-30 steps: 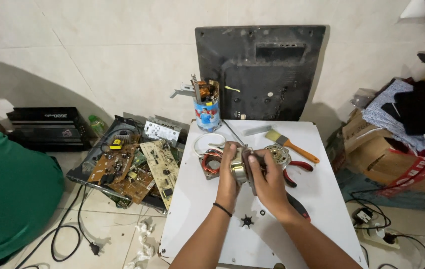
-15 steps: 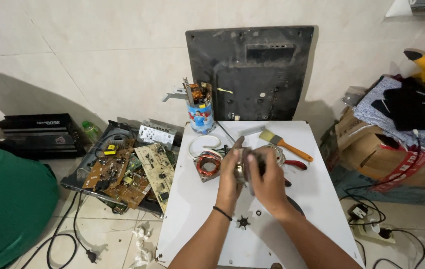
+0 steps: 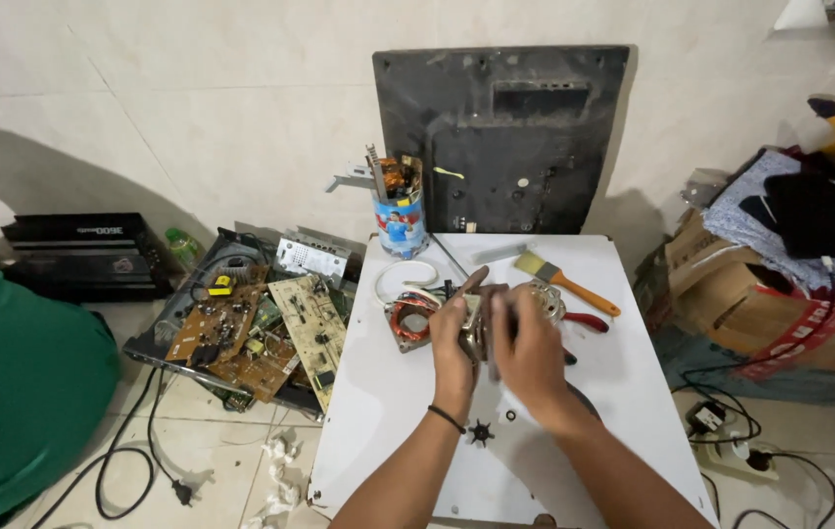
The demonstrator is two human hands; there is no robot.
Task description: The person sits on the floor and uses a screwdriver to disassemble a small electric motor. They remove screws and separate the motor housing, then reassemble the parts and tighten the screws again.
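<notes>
A small metal motor part [image 3: 479, 328] is clasped between the left hand [image 3: 453, 338] and right hand [image 3: 529, 345] above the white table [image 3: 623, 392], near the blue-labelled tool cup [image 3: 402, 223] and cardboard boxes [image 3: 721, 289].

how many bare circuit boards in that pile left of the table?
3 clearly visible: a brown board at the pile's left, a pale green board leaning by the white table, and a brown board lower in the pile. More may lie hidden underneath.
</notes>
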